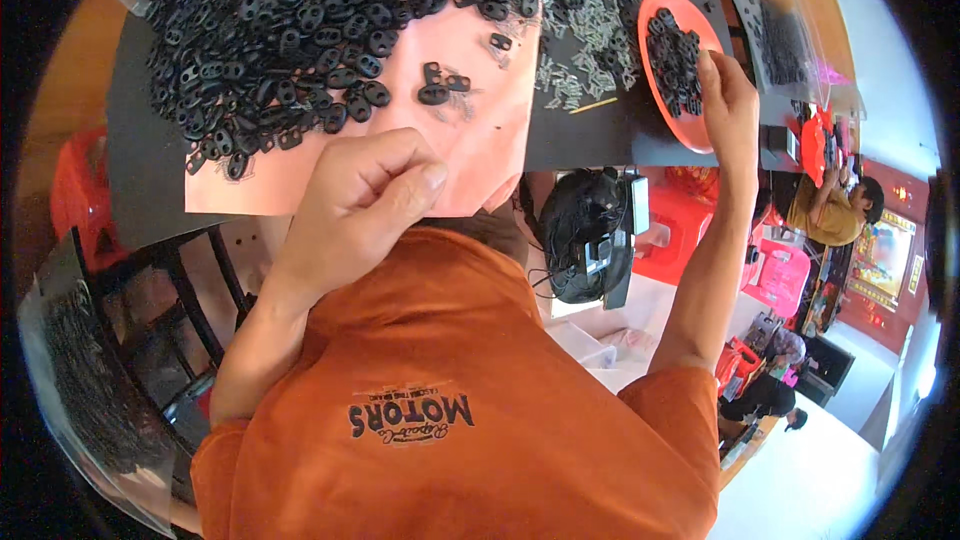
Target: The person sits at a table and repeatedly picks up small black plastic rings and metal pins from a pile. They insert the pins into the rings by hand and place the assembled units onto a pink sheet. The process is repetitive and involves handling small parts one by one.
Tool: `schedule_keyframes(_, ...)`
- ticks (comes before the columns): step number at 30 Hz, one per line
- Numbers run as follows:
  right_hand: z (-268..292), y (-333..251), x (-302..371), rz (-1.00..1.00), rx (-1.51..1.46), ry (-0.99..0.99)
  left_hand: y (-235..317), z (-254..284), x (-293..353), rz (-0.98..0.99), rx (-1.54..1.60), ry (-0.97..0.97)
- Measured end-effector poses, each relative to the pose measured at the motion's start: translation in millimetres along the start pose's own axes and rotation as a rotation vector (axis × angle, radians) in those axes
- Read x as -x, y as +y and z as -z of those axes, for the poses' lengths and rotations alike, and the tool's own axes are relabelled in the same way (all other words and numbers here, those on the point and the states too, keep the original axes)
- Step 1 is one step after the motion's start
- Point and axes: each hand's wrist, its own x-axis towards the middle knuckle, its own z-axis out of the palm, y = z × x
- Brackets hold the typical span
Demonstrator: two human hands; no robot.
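My left hand (368, 195) hovers at the near edge of a pink sheet (480, 155), fingers curled and thumb pressed to the index finger; whatever is between them is hidden. Beyond it spreads a big heap of small black plastic two-hole cord locks (290, 40). A few loose black pieces (440, 88) lie apart on the sheet. To the right, my right hand (732, 105) reaches over the rim of an orange-red plate (690, 130) holding more black pieces (675, 55). Its fingers are drawn together at the rim, and their tips are partly hidden.
Small clear or pale pieces (590, 20) are scattered between heap and plate, near a thin yellow stick (594, 105). A black bag (585, 230) sits below the table edge by a red stool (680, 230). Other people (835, 210) are at the far right.
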Motion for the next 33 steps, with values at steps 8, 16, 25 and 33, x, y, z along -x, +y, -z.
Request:
schedule_keyframes(8, -28.4, -107.1, 5.2, 0.23, -0.219, -0.187, 1.2, 5.4, 2.7, 0.057, -0.06, -0.04)
schedule_keyframes(16, -68.7, -164.2, 4.5, 0.664, -0.186, -0.401, -11.1, -0.8, 4.4, -0.253, -0.269, 0.051)
schedule_keyframes(25, -76.2, -174.4, 7.8, 0.649, -0.033, -0.494, -11.1, 1.6, 4.3, -0.261, -0.25, 0.06)
schedule_keyframes(33, -78.8, -162.4, -6.8, 0.632, -0.01, -0.383, -11.2, 1.8, 3.7, -0.259, -0.249, 0.052)
